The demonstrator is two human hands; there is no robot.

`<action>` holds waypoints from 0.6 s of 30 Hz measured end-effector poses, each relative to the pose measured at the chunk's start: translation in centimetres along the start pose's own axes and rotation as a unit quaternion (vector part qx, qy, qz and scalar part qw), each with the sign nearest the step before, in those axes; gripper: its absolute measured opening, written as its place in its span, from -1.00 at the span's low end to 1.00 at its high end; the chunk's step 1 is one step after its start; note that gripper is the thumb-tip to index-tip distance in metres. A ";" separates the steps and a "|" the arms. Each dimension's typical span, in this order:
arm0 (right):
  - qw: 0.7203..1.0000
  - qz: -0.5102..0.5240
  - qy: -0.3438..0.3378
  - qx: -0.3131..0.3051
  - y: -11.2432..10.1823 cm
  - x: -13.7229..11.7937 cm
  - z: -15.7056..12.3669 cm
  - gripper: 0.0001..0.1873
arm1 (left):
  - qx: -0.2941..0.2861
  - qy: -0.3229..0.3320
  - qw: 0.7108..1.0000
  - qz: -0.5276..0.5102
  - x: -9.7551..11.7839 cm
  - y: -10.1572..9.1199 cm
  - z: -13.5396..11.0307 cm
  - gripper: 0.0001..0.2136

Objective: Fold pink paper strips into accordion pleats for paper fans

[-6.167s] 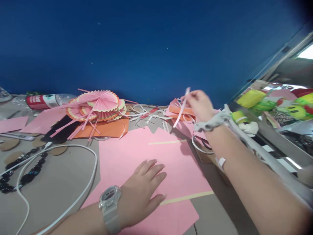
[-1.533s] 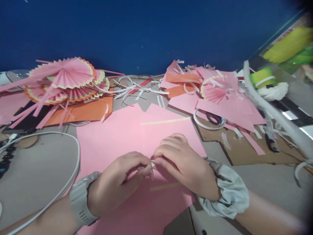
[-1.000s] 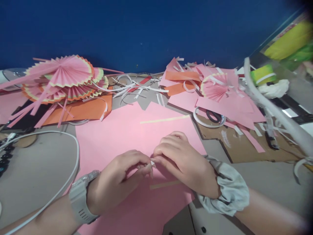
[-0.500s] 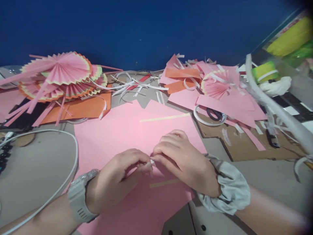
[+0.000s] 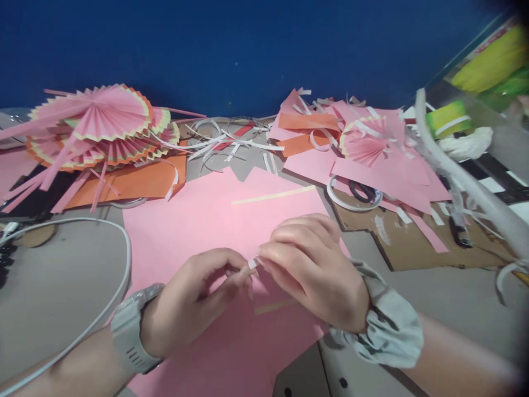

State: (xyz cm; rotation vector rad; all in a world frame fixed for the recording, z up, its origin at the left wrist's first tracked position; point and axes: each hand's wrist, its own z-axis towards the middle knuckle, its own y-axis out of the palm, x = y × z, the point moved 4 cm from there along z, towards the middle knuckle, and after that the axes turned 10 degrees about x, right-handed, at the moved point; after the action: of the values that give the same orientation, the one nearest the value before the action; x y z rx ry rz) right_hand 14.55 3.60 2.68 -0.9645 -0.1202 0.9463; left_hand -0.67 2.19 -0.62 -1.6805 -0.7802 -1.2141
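Between my fingertips is a small white strip (image 5: 253,263), seemingly paper or tape backing; most of it is hidden. My left hand (image 5: 202,300), with a grey watch at the wrist, pinches its left end between thumb and forefinger. Closed on the other end, my right hand (image 5: 309,270) has its fingers curled and a pale green scrunchie (image 5: 390,325) round the wrist. Both hands hover over or rest on pink paper sheets (image 5: 173,231); contact is unclear. A pale yellow strip (image 5: 273,194) runs along the sheet's far edge, another (image 5: 275,306) along its near side.
Folded pink paper fans (image 5: 111,113) are stacked at the back left on orange paper (image 5: 136,179). Curled white strips (image 5: 231,142) lie at the back middle. Pink offcuts (image 5: 314,165), a tape roll (image 5: 355,194) and cardboard (image 5: 405,248) fill the right. A white cable (image 5: 127,259) loops at left.
My right hand has shifted slightly right and its fingers have curled more. A little more of the white strip now shows between my fingertips. My left hand stays nearly in place.
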 end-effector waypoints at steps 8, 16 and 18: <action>0.992 -0.030 -0.056 -0.110 1.3 -0.7 -0.3 -0.75 | -0.002 0.044 0.996 0.074 0.1 0.1 0.1 -0.88; 0.990 0.014 -0.053 -0.134 1.7 -0.3 -0.6 -0.86 | -0.010 0.068 0.993 0.091 0.1 0.2 0.1 -0.85; 0.989 0.023 -0.048 -0.136 1.7 -0.3 -0.6 -0.86 | -0.008 0.063 0.994 0.090 0.0 0.2 0.1 -0.83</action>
State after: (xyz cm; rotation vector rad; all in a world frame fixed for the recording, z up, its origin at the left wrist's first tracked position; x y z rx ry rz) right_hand 13.56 3.41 1.12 -1.1766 -0.3162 1.0362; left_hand -0.50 2.21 -0.69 -1.6323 -0.5321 -1.1884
